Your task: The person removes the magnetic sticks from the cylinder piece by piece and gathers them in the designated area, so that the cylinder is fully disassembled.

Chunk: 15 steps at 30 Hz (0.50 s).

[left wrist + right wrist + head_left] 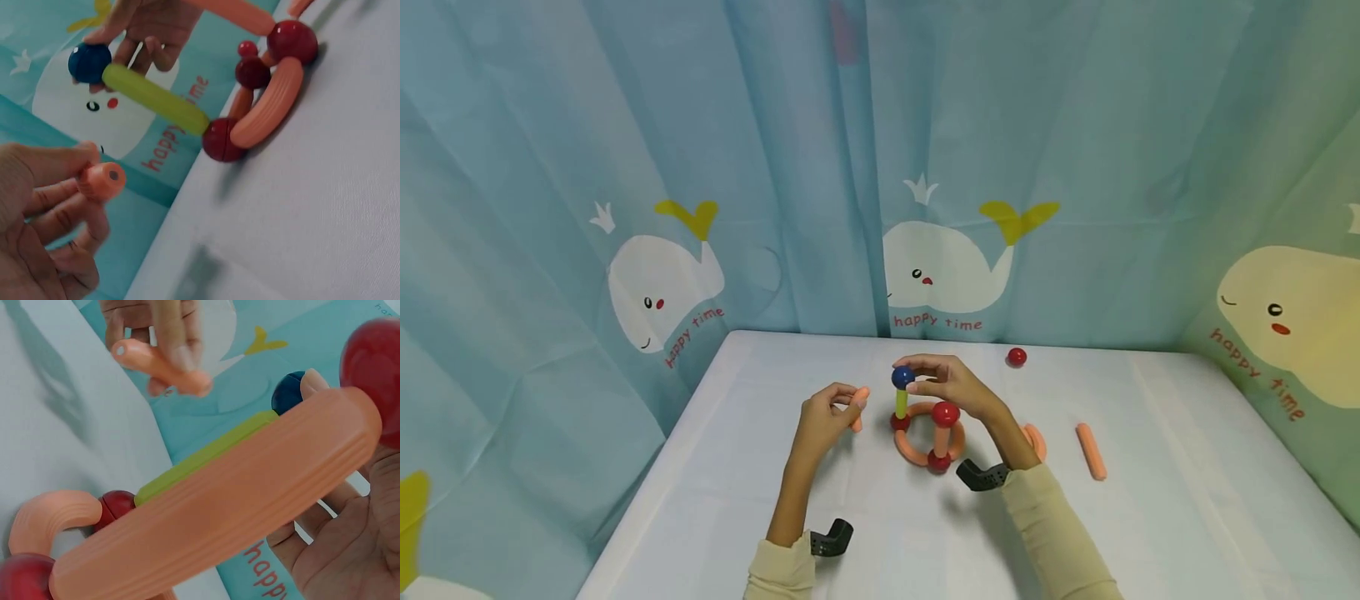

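Observation:
My left hand [827, 421] pinches a short orange magnetic rod [858, 408] between thumb and fingers, raised left of the build. In the left wrist view the rod's round end [112, 175] shows a small metal dot. My right hand [951, 383] holds the blue ball [902, 377] between thumb and fingertips. That ball tops an upright yellow-green rod [902, 404], which stands on a red ball [900, 422] in a ring of curved orange rods [910, 451]. Across the ring, an orange upright rod [942, 442] carries another red ball [945, 414].
A loose red ball [1017, 357] lies at the back of the white table [1180, 517]. To the right are a straight orange rod [1091, 452] and a curved orange piece [1035, 442], partly behind the right forearm. A whale-print curtain [820, 167] hangs behind the table.

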Tool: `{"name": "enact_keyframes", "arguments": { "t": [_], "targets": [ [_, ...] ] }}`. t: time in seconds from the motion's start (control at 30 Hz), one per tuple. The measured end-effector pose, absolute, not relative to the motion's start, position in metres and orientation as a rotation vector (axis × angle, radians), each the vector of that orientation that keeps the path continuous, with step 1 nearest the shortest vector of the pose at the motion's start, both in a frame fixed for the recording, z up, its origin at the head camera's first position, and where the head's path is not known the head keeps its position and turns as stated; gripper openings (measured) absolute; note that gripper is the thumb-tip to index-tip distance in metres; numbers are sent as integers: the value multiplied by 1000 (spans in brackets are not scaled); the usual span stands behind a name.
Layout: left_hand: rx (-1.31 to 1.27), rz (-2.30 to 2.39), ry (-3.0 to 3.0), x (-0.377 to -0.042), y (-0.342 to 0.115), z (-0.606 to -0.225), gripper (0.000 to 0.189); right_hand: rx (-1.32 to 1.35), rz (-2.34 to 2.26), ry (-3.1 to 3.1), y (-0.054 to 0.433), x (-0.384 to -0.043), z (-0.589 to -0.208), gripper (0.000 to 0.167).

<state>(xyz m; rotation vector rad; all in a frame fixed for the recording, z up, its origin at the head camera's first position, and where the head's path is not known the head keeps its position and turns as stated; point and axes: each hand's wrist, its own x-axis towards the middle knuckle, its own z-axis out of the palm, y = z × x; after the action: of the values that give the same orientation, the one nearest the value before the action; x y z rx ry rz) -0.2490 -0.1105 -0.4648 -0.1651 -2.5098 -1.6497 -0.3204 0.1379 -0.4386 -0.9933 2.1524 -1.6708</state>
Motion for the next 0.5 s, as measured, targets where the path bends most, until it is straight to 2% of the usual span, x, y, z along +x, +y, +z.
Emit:
{"name": "enact_keyframes", "arguments": {
  "t": [0.5],
  "targets": [
    [194,-1398,-2733,-253,-119,-490,22,-1003,-1689,2159,140,-318,-440,37]
  ]
}}
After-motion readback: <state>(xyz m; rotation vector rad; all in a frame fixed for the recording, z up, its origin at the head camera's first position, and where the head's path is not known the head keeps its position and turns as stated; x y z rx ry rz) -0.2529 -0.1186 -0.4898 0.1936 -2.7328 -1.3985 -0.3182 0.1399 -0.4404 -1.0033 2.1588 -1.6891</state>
